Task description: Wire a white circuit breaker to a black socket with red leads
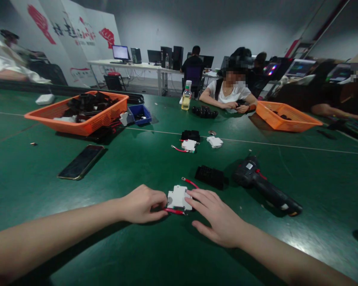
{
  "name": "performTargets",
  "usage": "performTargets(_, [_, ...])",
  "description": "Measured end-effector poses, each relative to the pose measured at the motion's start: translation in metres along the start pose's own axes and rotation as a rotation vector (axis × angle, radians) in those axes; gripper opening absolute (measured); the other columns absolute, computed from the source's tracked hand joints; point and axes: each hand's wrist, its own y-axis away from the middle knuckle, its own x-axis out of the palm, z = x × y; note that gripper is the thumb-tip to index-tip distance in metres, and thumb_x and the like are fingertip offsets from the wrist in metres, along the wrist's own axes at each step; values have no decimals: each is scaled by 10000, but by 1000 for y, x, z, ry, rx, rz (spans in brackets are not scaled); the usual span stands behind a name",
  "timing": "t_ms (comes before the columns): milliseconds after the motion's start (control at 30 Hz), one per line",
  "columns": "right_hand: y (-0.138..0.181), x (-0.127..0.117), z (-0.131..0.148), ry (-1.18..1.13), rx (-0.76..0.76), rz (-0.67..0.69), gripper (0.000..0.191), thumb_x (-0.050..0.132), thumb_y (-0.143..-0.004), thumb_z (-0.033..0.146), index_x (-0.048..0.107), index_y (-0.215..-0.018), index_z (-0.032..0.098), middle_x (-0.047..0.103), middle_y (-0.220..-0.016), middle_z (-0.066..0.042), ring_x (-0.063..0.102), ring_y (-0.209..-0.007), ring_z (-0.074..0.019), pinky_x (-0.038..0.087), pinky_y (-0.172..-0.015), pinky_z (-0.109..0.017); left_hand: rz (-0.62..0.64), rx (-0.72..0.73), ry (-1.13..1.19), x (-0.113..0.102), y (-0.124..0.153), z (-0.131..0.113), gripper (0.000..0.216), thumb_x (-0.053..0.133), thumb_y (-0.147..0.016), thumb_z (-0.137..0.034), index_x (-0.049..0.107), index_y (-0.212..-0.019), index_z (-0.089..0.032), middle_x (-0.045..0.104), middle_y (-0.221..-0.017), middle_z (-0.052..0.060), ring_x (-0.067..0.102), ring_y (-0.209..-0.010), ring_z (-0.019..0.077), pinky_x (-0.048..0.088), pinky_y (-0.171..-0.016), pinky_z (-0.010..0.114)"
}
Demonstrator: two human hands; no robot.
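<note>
A small white plastic module lies on the green table between my hands, with a red wire at its far side. My left hand is closed, pinching a second red wire at the module's near left edge. My right hand lies over the module's right side, fingers stretched out and touching it. A black ribbed block and a black electric screwdriver lie just beyond my right hand.
A phone lies to the left. Two more white modules and a black part lie mid-table. Orange baskets, a blue bin and a bottle stand farther back. A person works opposite.
</note>
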Motion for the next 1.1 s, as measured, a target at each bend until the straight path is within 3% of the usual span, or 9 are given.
performTargets(133, [0, 0, -15, 12, -7, -136, 223, 565, -925, 253, 640, -1127, 199, 634, -1208, -127, 565, -1163, -275, 489, -959, -481, -6, -33, 133, -2, 1, 2, 107, 538, -889, -276, 592, -874, -185, 589, -693, -26, 494, -560, 71, 315, -521, 213])
performTargets(233, [1, 2, -22, 13, 42, -211, 100, 600, -900, 265, 646, -953, 195, 654, -1078, -119, 598, -1057, -275, 514, -898, -474, -51, -142, 405, -5, 0, 7, 137, 540, -907, -292, 572, -861, -167, 563, -719, -22, 476, -579, 65, 346, -527, 192])
performTargets(433, [0, 0, -25, -16, 154, -158, 508, 673, -849, 367, 527, -1295, 174, 611, -1259, -154, 529, -1214, -326, 449, -1020, -536, -251, -348, 1072, -11, -7, 28, 273, 638, -890, -395, 544, -898, -139, 623, -844, 31, 581, -730, 108, 464, -645, 235])
performTargets(567, [0, -2, -26, -47, 168, -131, 519, 670, -849, 357, 509, -1311, 183, 610, -1276, -151, 518, -1235, -328, 434, -1036, -531, -327, -407, 1399, -12, -11, 41, 295, 622, -907, -433, 500, -928, -166, 600, -698, -3, 641, -765, 144, 499, -695, 265])
performTargets(633, [1, -1, -27, -60, 158, -143, 522, 673, -843, 344, 507, -1313, 189, 611, -1270, -151, 523, -1231, -325, 441, -1030, -524, -344, -438, 1444, -13, -11, 43, 298, 554, -945, -466, 479, -919, -179, 479, -549, -66, 588, -582, 104, 458, -568, 214])
performTargets(700, [2, 0, -28, -65, 132, -167, 530, 678, -838, 333, 502, -1317, 189, 615, -1259, -151, 528, -1223, -322, 453, -1022, -518, -310, -494, 1404, -12, -10, 42, 323, 477, -973, -502, 455, -895, -190, 357, -468, -112, 431, -381, 63, 310, -401, 164])
performTargets(767, [3, 2, -29, -56, 90, -207, 543, 683, -835, 324, 492, -1324, 184, 618, -1249, -152, 533, -1217, -319, 466, -1016, -511, -241, -521, 1311, -10, -8, 39, 351, 459, -972, -528, 433, -862, -196, 307, -449, -130, 304, -307, 43, 181, -342, 156])
performTargets(967, [7, 2, -29, 32, -156, -242, 533, 573, -935, 193, 381, -1432, 191, 601, -1289, -114, 526, -1255, -246, 487, -1044, -413, -222, -413, 1170, -4, -3, 32, 297, 485, -973, -459, 483, -917, -167, 409, -584, -80, 388, -479, 44, 281, -447, 166])
performTargets(1100, [9, -1, -27, 67, -296, -234, 522, 490, -946, 119, 371, -1449, 192, 631, -1185, -94, 588, -1166, -219, 537, -962, -349, -252, -437, 1145, -4, -6, 35, 258, 524, -957, -424, 486, -1003, -174, 501, -652, -52, 487, -554, 72, 316, -473, 183])
